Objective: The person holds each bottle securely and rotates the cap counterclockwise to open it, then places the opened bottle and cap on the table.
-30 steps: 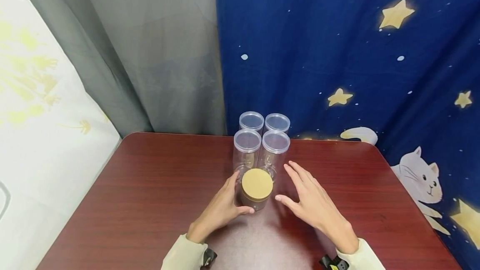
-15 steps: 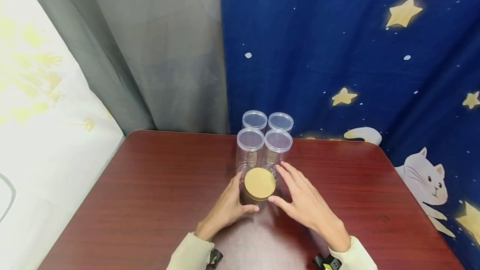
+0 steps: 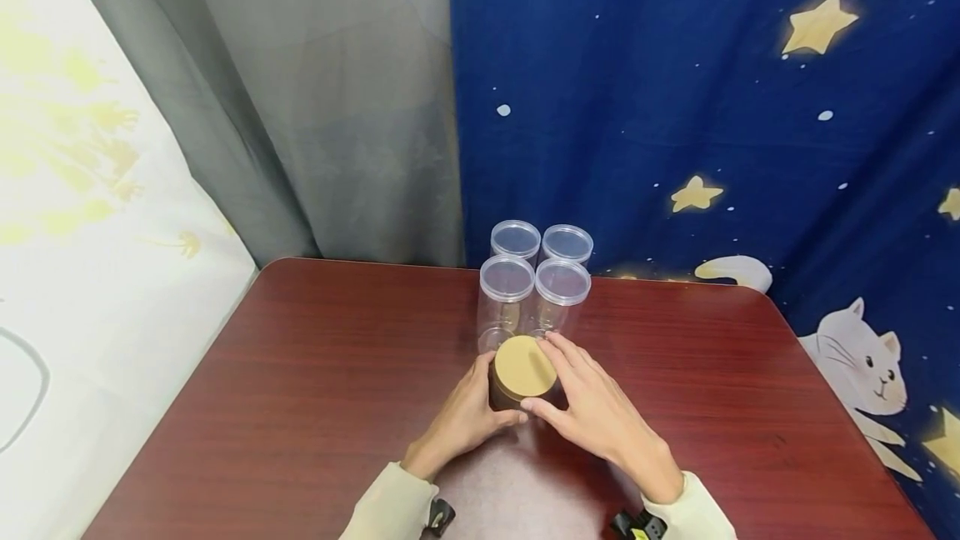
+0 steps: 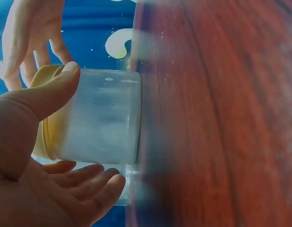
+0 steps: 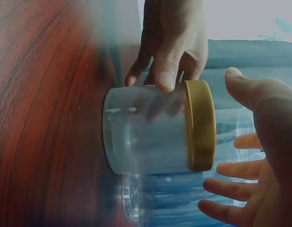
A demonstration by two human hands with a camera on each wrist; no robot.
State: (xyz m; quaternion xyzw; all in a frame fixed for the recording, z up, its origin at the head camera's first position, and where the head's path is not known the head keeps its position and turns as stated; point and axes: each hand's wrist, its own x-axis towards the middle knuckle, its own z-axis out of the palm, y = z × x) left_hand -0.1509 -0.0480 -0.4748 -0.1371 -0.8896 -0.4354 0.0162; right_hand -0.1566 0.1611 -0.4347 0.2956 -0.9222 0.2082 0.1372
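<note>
Two curtains (image 3: 585, 140) back the reddish table (image 3: 337, 373); left grip (image 3: 463, 413) holds jar (image 3: 523, 367), right grip (image 3: 602, 407) spread.

A squat, smooth-walled clear jar (image 5: 150, 146), its flat gold lid (image 5: 201, 125) seated on top — standing upright on the surface (image 3: 337, 357), just in front of taller clear canisters (image 3: 507, 280).

- The right hand (image 3: 600, 407) now hovers close at the gold lid (image 3: 523, 366), no longer apart to its right.
- Its thumb overlaps the lid's front edge.
</note>
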